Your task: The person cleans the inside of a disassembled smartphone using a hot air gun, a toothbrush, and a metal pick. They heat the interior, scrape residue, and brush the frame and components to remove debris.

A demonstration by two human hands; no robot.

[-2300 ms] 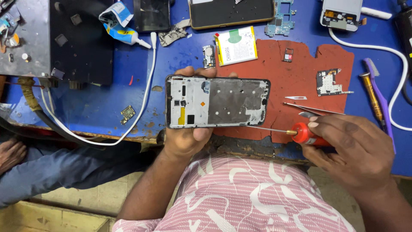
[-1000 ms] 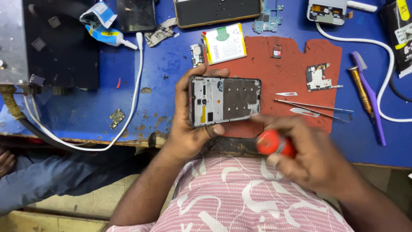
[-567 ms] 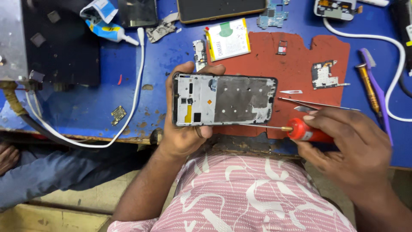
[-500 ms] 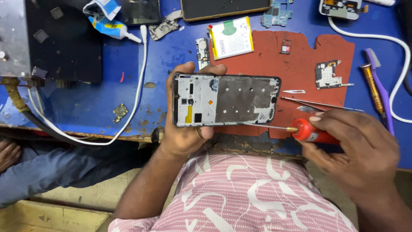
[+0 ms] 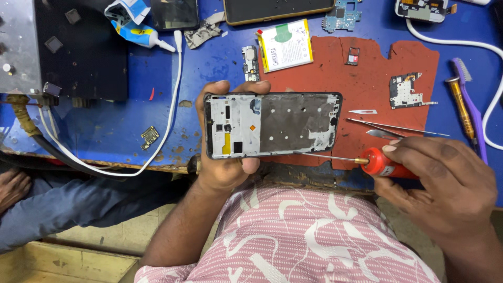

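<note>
My left hand (image 5: 222,167) grips an opened phone frame (image 5: 272,126) by its left end and holds it flat above the bench edge, its bare metal inside facing up. My right hand (image 5: 445,183) is closed around a red-handled screwdriver (image 5: 385,163). The thin shaft points left, and its tip reaches the lower edge of the frame near the right end.
A red mat (image 5: 361,84) on the blue bench (image 5: 199,68) carries a battery (image 5: 285,45), small circuit boards (image 5: 406,90), tweezers (image 5: 393,128) and a blade. A brush and brass tool (image 5: 463,105) lie at right; a white cable (image 5: 170,105), glue tube (image 5: 141,34) and black box (image 5: 78,50) at left. Another person's hand (image 5: 13,186) rests lower left.
The phone frame has been held steady in my left hand. My right hand brought the screwdriver back from close to my body and set its tip at the frame's lower edge.
</note>
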